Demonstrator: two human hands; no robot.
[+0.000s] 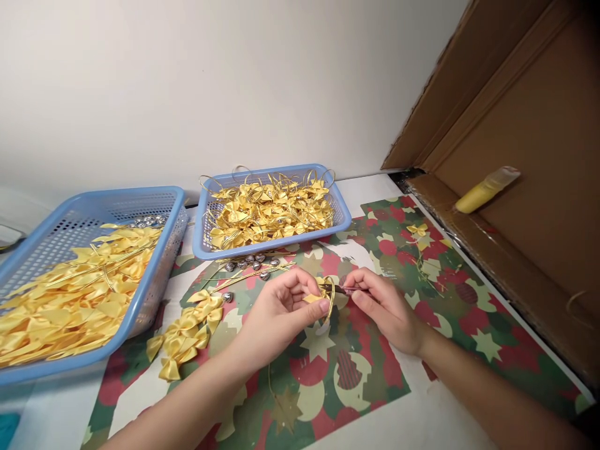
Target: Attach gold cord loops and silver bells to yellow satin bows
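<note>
My left hand (280,312) pinches a small yellow satin bow (317,300) with a gold cord loop (330,299) hanging from it. My right hand (384,306) is closed on a thin dark tool (338,289) whose tip touches the bow. Both hands hover just above the patterned paper (356,375). A heap of loose yellow bows (185,334) lies left of my left hand. Several small silver heart charms (250,264) sit behind my hands.
A blue basket (269,209) of bows with gold loops stands behind. A larger blue basket (89,275) of plain bows and gold cords is at the left. A cardboard box flap (525,187) with a yellow glue tube (487,189) lines the right side.
</note>
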